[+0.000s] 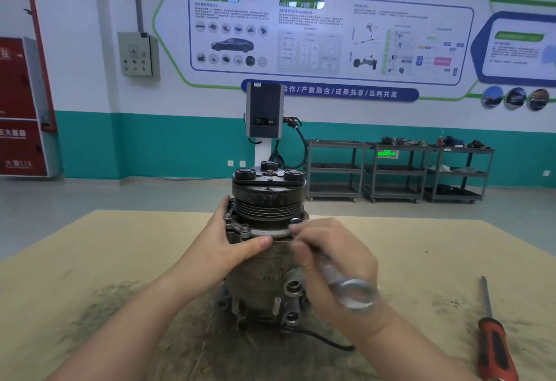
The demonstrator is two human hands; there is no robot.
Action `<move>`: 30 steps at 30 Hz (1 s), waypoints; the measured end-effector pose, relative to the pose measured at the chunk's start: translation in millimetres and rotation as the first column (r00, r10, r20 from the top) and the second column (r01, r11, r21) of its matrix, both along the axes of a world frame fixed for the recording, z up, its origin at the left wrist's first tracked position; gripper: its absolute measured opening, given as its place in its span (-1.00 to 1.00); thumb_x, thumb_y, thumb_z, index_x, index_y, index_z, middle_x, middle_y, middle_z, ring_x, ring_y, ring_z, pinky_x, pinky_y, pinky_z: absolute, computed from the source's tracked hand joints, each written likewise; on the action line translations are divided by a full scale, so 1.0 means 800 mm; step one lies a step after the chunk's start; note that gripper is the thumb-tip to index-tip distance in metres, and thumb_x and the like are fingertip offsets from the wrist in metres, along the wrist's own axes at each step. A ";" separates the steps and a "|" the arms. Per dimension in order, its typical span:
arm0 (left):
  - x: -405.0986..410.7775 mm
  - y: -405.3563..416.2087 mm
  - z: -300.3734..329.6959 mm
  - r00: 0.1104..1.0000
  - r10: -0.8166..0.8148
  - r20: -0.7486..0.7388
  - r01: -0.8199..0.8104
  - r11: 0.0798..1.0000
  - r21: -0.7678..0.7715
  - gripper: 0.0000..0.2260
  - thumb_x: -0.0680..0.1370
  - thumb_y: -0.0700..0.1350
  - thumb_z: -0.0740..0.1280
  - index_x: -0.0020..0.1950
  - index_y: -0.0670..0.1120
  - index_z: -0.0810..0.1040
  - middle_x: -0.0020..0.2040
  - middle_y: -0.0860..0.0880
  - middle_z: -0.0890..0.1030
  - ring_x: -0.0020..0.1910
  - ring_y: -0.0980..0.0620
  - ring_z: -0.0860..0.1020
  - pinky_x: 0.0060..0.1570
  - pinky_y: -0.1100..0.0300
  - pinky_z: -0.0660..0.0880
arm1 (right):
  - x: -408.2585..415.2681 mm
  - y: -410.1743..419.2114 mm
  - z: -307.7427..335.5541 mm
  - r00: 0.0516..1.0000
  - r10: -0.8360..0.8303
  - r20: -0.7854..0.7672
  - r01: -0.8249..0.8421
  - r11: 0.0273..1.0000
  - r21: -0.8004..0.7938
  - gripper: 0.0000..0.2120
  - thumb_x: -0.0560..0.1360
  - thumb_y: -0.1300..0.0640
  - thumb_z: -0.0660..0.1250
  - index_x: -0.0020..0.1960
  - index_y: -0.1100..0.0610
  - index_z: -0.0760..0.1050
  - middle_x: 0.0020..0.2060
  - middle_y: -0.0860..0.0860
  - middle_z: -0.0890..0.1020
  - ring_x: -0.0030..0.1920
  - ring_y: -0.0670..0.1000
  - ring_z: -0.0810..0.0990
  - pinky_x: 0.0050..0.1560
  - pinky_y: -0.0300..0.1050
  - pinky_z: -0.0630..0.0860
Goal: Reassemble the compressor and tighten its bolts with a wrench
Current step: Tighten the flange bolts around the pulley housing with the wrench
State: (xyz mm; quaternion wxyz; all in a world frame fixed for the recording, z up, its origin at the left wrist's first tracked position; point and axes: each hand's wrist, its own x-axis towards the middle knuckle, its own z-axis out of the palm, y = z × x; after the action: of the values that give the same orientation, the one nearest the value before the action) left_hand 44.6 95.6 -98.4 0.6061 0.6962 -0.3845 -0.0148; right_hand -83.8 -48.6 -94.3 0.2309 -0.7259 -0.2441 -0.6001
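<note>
Two hands, left hand [228, 245] steadying compressor [264, 248], right hand [334, 263] gripping wrench [352, 292]

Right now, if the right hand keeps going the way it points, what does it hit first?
Likely the compressor: the right hand, gripping the wrench, points up-left at the flange bolt just under the pulley. Motion blur makes the exact gap unclear.

Motion blur smears the right hand [334, 263] and the wrench [346, 287] it grips beside the compressor [267, 248], hiding the wrench head at the flange bolt. Right of the compressor, a red-handled screwdriver [493, 341] runs off the bottom edge. Wall-poster [325, 28] text behind the compressor is illegible.
</note>
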 end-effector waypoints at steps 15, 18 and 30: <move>-0.001 0.001 -0.001 1.000 -0.002 0.026 0.001 1.000 0.004 -0.41 0.32 0.17 0.57 0.25 0.27 0.36 0.13 0.41 0.57 0.14 0.39 0.53 0.00 0.56 0.42 | -0.024 0.024 0.065 0.924 0.299 -0.238 -0.077 0.755 0.651 -0.74 0.60 0.30 0.18 0.01 -0.08 0.34 -0.26 -0.04 0.65 -0.41 -0.11 0.57 -0.39 -0.33 0.48; -0.001 0.002 -0.001 0.999 0.015 0.038 -0.015 1.000 0.014 -0.43 0.29 0.14 0.52 0.21 0.30 0.34 0.10 0.49 0.54 0.12 0.44 0.52 -0.03 0.61 0.39 | -0.023 0.008 0.073 0.888 0.429 -0.168 -0.092 0.523 0.847 -0.72 0.59 0.40 0.15 0.03 0.00 0.31 -0.39 -0.02 0.62 -0.53 -0.04 0.53 -0.51 -0.26 0.44; 0.002 0.002 -0.004 0.999 0.027 0.024 -0.027 1.000 0.010 -0.22 0.28 0.22 0.56 0.37 0.28 0.20 0.24 0.36 0.47 0.17 0.47 0.45 0.06 0.57 0.36 | -0.006 -0.022 0.063 0.806 0.592 -0.013 -0.101 0.159 0.982 -0.85 0.61 0.37 0.10 -0.02 0.16 0.33 -0.50 0.03 0.57 -0.55 0.00 0.48 -0.51 -0.18 0.43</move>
State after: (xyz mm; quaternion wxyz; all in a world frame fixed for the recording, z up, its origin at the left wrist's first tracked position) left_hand 46.2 97.6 -102.0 0.5981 0.7044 -0.3822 -0.0002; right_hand -88.7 -66.0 -43.8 0.7989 -0.4575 0.0587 -0.3859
